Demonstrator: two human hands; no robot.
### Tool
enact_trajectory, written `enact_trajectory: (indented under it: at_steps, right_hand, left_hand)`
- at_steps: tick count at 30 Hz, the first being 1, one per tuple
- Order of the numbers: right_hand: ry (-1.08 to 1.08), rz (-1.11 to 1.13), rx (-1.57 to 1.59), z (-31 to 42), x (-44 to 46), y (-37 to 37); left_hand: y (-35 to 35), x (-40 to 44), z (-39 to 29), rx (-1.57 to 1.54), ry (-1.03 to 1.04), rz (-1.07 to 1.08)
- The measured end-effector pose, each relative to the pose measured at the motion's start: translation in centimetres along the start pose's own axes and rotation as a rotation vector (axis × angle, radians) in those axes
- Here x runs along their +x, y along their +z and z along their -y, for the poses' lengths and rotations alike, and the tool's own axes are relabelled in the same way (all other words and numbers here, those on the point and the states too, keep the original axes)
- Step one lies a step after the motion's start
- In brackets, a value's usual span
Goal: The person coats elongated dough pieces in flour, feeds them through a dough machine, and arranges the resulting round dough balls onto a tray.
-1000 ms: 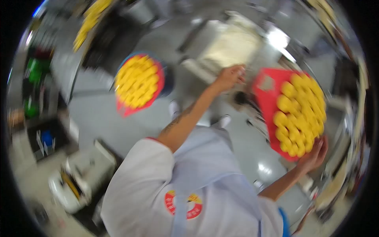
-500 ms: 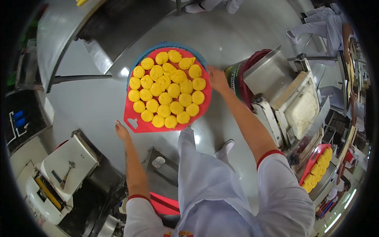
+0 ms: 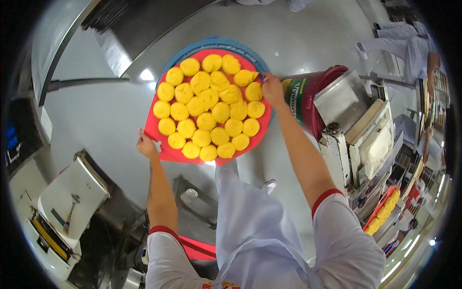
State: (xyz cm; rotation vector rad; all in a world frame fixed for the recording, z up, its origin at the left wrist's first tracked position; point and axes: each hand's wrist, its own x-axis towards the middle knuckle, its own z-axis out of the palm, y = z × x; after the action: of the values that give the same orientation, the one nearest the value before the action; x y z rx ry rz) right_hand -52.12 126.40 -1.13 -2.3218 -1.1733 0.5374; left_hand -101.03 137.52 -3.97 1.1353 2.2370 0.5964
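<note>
Grey floor [image 3: 91, 113] runs under nearly everything. Dark surface [image 3: 154, 21] upper L, w/ a pale leg-like bar just below it. On the R, a machine [image 3: 358, 144], white & metal, worn-looking, w/ a pale block on top.

Red board [image 3: 262, 130] is up front of the person, approx. centre, btwn both hands & above the apron [image 3: 255, 226]. It's over a blue tub [image 3: 192, 47], whose rim shows past the board's far edge; can't tell if board rests on it or is held clear. Maroon bucket [image 3: 315, 89], green label, is just R of board, nr the machine. 2nd board [image 3: 385, 196], also red w/ yellow pcs, sits far R.

L hand [image 3: 146, 144] grips board's near-L corner, by the cutout. R hand [image 3: 273, 91] grips its R edge, fingers curled on the rim.

Yellow rounds [image 3: 220, 112] cover most of the board, flattish, mostly touching, a few piled mid-board. Smallest: a brush [image 3: 72, 212] on a white slab [image 3: 89, 185], lower L.
</note>
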Motion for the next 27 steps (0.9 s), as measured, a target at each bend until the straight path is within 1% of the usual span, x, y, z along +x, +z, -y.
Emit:
enact_trajectory:
  at_steps: [2, 4, 5, 6, 8, 11, 12, 13, 14, 15, 17, 18, 20, 22, 23, 24, 25, 26, 27]
  right_hand:
    - [0.116, -0.114, -0.028, 1.5, -3.4, -0.8]
    - [0.258, -0.189, 0.043, 1.3, -6.9, 0.5]
    - [0.335, -0.22, 0.078, 1.0, -8.1, 1.5]
    - [0.381, -0.199, 0.113, 1.1, -8.5, 1.8]
    - [0.444, -0.157, 0.183, 1.4, -8.9, 2.1]
    - [0.352, -0.002, 0.126, 3.1, -11.7, 3.0]
    - [0.33, -0.06, 0.095, 3.4, -12.8, 4.4]
    - [0.421, -0.072, 0.206, 3.2, -13.9, 4.9]
    - [0.51, -0.078, 0.317, 3.6, -14.8, 4.8]
    - [0.598, -0.08, 0.432, 4.3, -15.7, 4.7]
    - [0.605, -0.147, 0.532, 4.7, -17.6, 4.1]
    - [0.603, -0.198, 0.576, 4.2, -18.6, 3.0]
    - [0.623, -0.217, 0.621, 3.5, -21.1, -0.3]
    - [0.607, -0.237, 0.637, 3.9, -22.1, -5.0]
    - [0.605, -0.251, 0.637, 4.6, -23.3, -7.6]
    - [0.615, -0.279, 0.642, 5.4, -24.5, -10.5]
    - [0.602, -0.293, 0.653, 6.6, -25.8, -14.0]
    - [0.616, -0.324, 0.646, 7.8, -27.1, -16.9]
    - [0.636, -0.37, 0.638, 8.9, -29.0, -20.0]
  left_hand:
    - [0.2, -1.0, 0.6, 0.011, 0.028, -0.027]
    - [0.7, -0.4, 2.4, 0.007, 0.088, -0.097]
    - [1.6, 0.5, 4.5, 0.0, 0.13, -0.144]
    - [2.4, 0.7, 5.0, -0.004, 0.166, -0.192]
    - [2.3, 1.7, 4.8, 0.045, 0.183, -0.149]
    - [-0.1, 4.2, 5.7, 0.026, 0.162, -0.036]
    - [-1.0, 5.0, 5.4, 0.012, 0.146, 0.019]
    - [-2.0, 5.6, 5.2, 0.0, 0.127, 0.072]
    - [-3.4, 4.7, 3.3, 0.036, -0.02, 0.141]
    - [-4.2, 4.4, 3.7, 0.007, -0.022, 0.154]
    - [-5.1, 3.9, 3.7, -0.065, -0.014, 0.194]
    - [-6.0, 2.7, 3.8, -0.035, 0.067, 0.198]
    - [-8.4, -0.6, 3.1, -0.043, 0.041, 0.219]
    - [-10.6, -3.0, 0.8, -0.086, 0.084, 0.205]
    - [-13.6, -5.6, -3.4, -0.152, 0.025, 0.274]
    - [-16.5, -7.6, -6.6, -0.197, 0.11, 0.291]
    - [-19.6, -8.6, -8.6, -0.266, 0.093, 0.372]
    - [-21.7, -10.5, -12.5, -0.267, 0.102, 0.404]
    - [-24.0, -11.4, -15.0, -0.293, 0.11, 0.488]
